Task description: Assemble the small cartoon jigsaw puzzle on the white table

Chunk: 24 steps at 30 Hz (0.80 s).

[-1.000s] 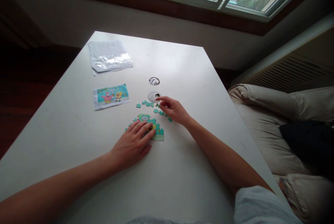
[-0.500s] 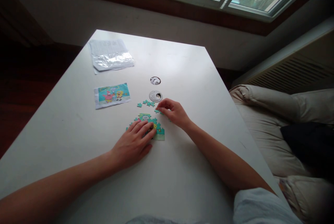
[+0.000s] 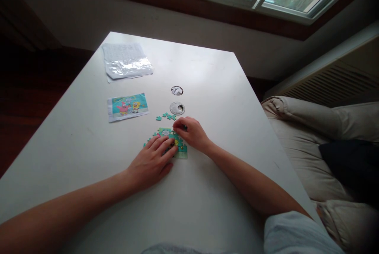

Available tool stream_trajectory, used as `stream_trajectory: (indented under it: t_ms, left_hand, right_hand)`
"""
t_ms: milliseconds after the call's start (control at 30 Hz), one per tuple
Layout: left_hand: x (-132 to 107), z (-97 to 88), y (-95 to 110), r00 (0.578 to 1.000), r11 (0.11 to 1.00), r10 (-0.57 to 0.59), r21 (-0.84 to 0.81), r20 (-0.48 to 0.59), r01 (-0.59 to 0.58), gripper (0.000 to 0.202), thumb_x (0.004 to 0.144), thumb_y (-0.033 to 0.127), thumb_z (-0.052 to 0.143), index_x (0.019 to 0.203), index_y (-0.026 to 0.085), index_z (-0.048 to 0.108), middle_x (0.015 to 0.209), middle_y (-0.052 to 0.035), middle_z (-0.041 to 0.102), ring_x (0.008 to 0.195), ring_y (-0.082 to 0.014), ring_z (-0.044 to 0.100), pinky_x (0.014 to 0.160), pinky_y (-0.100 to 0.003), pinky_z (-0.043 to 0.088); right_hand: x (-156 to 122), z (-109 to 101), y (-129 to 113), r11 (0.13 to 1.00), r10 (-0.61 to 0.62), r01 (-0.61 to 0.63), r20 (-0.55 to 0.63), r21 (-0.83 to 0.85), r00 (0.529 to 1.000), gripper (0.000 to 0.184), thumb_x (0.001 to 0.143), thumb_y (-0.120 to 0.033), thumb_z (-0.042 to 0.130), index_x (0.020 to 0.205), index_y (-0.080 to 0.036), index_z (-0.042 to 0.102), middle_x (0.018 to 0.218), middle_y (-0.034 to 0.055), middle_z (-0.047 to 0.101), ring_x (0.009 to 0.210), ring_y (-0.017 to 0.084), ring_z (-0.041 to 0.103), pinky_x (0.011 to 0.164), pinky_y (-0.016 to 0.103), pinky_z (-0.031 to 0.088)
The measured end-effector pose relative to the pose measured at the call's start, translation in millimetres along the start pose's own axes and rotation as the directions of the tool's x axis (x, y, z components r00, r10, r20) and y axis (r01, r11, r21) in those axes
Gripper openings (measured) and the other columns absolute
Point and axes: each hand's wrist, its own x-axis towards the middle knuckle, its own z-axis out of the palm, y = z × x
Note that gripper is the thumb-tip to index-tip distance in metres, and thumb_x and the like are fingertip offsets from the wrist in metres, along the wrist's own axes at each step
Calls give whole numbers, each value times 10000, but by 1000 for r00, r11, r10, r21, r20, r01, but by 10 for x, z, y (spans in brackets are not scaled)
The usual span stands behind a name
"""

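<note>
A small, partly joined teal jigsaw puzzle (image 3: 179,148) lies on the white table (image 3: 89,143). My left hand (image 3: 151,163) rests flat on its near left part, fingers stretched out. My right hand (image 3: 189,132) is at the puzzle's far right edge, fingers curled in a pinch on a teal puzzle piece pressed against the puzzle. A few loose teal pieces (image 3: 167,117) lie just beyond.
A cartoon reference picture (image 3: 127,106) lies to the left, and a clear plastic bag on paper (image 3: 125,62) sits at the far left. Two round grommets (image 3: 177,108) are set in the tabletop. A beige cushioned seat (image 3: 319,143) stands right of the table.
My right hand drew back from the loose pieces near the grommet toward the puzzle's right edge, curling its fingers around a piece. My left hand stayed on the puzzle.
</note>
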Motion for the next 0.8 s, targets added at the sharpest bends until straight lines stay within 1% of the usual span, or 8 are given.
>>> stream_trajectory:
  t_ms: [200, 367, 467, 600, 800]
  left_hand:
    - [-1, 4, 0, 1000, 1000, 6, -7, -5, -6, 465, 988, 295, 516, 1440, 189, 528, 1500, -124, 508, 1395, -330, 428, 1191, -544, 339]
    - [4, -13, 7, 1000, 1000, 11, 1, -10, -11, 445, 990, 290, 514, 1419, 175, 544, 1485, -128, 521, 1382, -332, 440, 1188, -541, 342]
    - [3, -9, 7, 1000, 1000, 8, -7, -18, -8, 452, 985, 289, 523, 1424, 183, 540, 1483, -128, 522, 1386, -329, 441, 1189, -540, 344]
    - [3, -2, 8, 1000, 1000, 11, -9, -20, -11, 438, 987, 283, 516, 1413, 186, 550, 1478, -124, 527, 1381, -326, 447, 1194, -541, 340]
    - [8, -8, 11, 1000, 1000, 11, -8, -22, -11, 436, 985, 283, 519, 1410, 193, 553, 1477, -123, 528, 1378, -322, 452, 1194, -537, 345]
  right_hand:
    - [17, 2, 18, 999, 0, -1, 36, 32, 999, 55, 887, -210, 659, 861, -242, 695, 800, -12, 708, 787, 165, 593, 802, 315, 433]
    - [11, -7, 11, 1000, -1, -1, 59, 31, 998, 51, 886, -201, 675, 852, -230, 698, 763, -13, 679, 765, 155, 576, 794, 307, 426]
    - [2, 21, 12, 999, -35, 36, 39, -30, 999, 57, 896, -188, 672, 860, -229, 690, 784, -2, 674, 817, 173, 562, 827, 323, 422]
    - [-5, 60, 28, 984, -92, 96, 28, -153, 995, 40, 907, -202, 675, 889, -234, 688, 894, 29, 672, 931, 211, 539, 890, 361, 412]
    - [-9, 60, 8, 953, -98, 110, 57, -281, 994, 28, 922, -245, 665, 898, -239, 677, 956, 52, 642, 974, 236, 517, 907, 383, 398]
